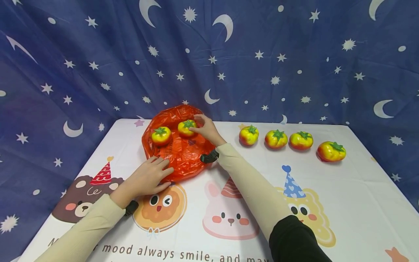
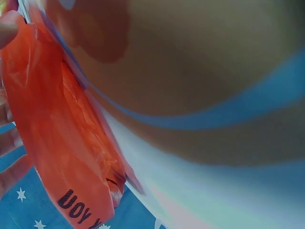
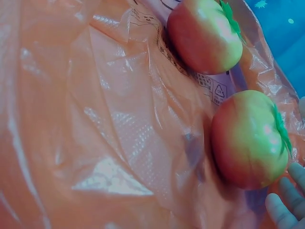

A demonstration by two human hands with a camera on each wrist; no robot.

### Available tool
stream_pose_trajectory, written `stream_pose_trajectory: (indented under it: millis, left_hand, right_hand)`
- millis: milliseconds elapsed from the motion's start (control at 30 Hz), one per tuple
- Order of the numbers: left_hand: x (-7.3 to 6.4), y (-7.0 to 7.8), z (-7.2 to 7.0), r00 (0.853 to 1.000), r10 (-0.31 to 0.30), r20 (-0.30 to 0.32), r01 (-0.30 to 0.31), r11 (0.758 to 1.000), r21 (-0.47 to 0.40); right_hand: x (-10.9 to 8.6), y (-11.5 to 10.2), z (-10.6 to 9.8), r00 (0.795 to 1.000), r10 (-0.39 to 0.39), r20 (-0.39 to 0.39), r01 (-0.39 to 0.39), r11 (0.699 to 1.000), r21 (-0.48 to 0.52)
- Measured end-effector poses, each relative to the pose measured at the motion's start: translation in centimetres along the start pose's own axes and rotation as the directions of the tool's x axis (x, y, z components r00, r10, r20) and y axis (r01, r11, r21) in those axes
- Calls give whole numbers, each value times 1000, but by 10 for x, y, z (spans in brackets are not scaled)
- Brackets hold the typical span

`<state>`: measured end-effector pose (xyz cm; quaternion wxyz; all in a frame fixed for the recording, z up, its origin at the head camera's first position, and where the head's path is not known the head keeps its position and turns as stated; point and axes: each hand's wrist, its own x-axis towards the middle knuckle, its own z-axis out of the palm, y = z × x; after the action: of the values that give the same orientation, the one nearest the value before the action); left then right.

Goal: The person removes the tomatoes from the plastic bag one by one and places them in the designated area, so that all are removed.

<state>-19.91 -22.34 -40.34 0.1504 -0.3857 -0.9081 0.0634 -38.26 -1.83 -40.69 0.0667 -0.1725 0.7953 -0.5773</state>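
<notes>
A red plastic bag (image 1: 183,160) lies spread with its mouth up on the table. Inside it sit two yellow-and-red toy tomatoes with green leaf tops: the left tomato (image 1: 161,136) and the right tomato (image 1: 187,128). My left hand (image 1: 148,176) holds the bag's near left rim, the bag's wall passing between thumb and fingers in the left wrist view. My right hand (image 1: 207,129) is over the bag's far right part, beside the right tomato. In the right wrist view its loose fingers (image 3: 281,212) lie next to that tomato (image 3: 250,140), not curled round it.
Several more toy tomatoes (image 1: 276,139) stand in a row at the back right of the table. The white tablecloth (image 1: 360,189) carries printed cartoon figures and words. A blue curtain (image 1: 248,87) with moons and stars hangs behind the table.
</notes>
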Motion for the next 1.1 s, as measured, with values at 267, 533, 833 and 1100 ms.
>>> stream_pose_trajectory:
  millis: [267, 533, 833, 1100]
  left_hand:
    - [-1, 0, 1, 1000, 3, -3, -3, 1000, 6]
    - [-1, 0, 2, 1000, 13, -24, -13, 1000, 27]
    - [-2, -1, 2, 1000, 9, -18, -9, 1000, 24]
    - [-1, 0, 1, 1000, 0, 1, 0, 1000, 23]
  right_hand:
    - [0, 1, 3, 999, 40, -7, -40, 999, 29]
    - [0, 4, 7, 998, 59, 2, -59, 998, 11]
    - [-1, 7, 9, 996, 88, 15, -87, 995, -43]
    - [-1, 8, 10, 996, 87, 6, -87, 993, -78]
